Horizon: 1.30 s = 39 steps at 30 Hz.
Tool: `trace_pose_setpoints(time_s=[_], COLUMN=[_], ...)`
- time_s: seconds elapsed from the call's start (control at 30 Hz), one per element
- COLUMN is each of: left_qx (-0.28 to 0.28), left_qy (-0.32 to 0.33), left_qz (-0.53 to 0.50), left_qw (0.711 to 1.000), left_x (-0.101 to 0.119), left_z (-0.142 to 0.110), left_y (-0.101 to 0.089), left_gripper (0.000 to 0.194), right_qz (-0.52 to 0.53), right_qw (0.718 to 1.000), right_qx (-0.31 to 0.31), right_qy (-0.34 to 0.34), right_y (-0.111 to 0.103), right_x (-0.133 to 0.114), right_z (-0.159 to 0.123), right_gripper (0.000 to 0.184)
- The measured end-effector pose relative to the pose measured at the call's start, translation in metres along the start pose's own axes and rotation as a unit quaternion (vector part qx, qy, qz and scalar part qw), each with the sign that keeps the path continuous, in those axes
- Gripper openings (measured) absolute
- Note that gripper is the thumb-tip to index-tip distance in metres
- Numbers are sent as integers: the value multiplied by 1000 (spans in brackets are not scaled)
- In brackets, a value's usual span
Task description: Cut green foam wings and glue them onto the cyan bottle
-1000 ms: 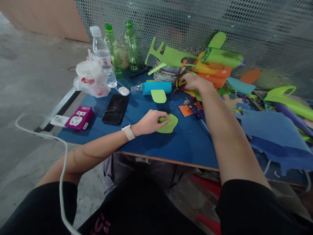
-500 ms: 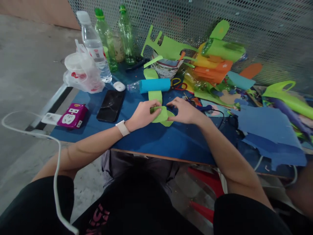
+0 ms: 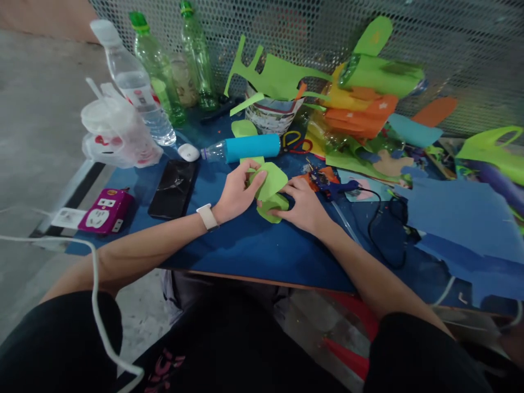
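My left hand (image 3: 241,191) pinches a rounded piece of light green paper (image 3: 273,181) between thumb and fingers, tilted above the blue table. Just below and to the right, my right hand (image 3: 303,206) has its fingers closed on the edge of a second curved green paper piece (image 3: 272,208). Whether the two pieces are joined, I cannot tell. Behind my hands lies a plastic bottle wrapped in bright blue paper (image 3: 252,147), its neck to the left. More green paper (image 3: 244,129) shows behind the bottle.
Left are a black phone (image 3: 173,188), a purple power socket (image 3: 107,210), a bagged cup (image 3: 118,128) and upright bottles (image 3: 141,93). To the right lie scissors (image 3: 301,144), a blue glue gun (image 3: 338,188) with its cable, and blue paper sheets (image 3: 462,218). A paper-filled basket (image 3: 272,117) stands behind.
My left hand has raised and tilted its green paper piece. My right hand has shifted lower and closed on the piece underneath. The camera view has moved slightly.
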<state>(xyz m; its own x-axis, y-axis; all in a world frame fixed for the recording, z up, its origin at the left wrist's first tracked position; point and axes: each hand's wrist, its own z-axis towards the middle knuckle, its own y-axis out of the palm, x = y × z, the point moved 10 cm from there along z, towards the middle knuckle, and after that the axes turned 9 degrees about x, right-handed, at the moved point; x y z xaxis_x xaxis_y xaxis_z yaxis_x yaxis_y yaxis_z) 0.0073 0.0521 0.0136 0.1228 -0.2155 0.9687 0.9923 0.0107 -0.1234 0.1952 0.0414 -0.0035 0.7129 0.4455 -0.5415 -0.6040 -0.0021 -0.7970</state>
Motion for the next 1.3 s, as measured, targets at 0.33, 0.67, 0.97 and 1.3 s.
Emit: trace_pose_setpoints(time_s=[0.33, 0.67, 0.97, 1.3], left_qx=[2, 30, 9, -14], left_qy=[-7, -57, -57, -37], left_qz=[-42, -75, -68, -60], left_qw=[999, 995, 996, 997], left_x=[7, -10, -12, -4], left_z=[-4, -3, -2, -6], left_y=[-25, -23, -21, -15], left_gripper=[69, 68, 66, 63], right_qz=[-50, -59, -70, -54], right_qw=[998, 998, 998, 998], right_qx=[20, 5, 3, 8], right_qy=[17, -15, -6, -32], right_y=[-3, 1, 2, 2], right_x=[2, -10, -2, 1], right_z=[3, -8, -3, 0], right_gripper=[58, 103, 77, 54])
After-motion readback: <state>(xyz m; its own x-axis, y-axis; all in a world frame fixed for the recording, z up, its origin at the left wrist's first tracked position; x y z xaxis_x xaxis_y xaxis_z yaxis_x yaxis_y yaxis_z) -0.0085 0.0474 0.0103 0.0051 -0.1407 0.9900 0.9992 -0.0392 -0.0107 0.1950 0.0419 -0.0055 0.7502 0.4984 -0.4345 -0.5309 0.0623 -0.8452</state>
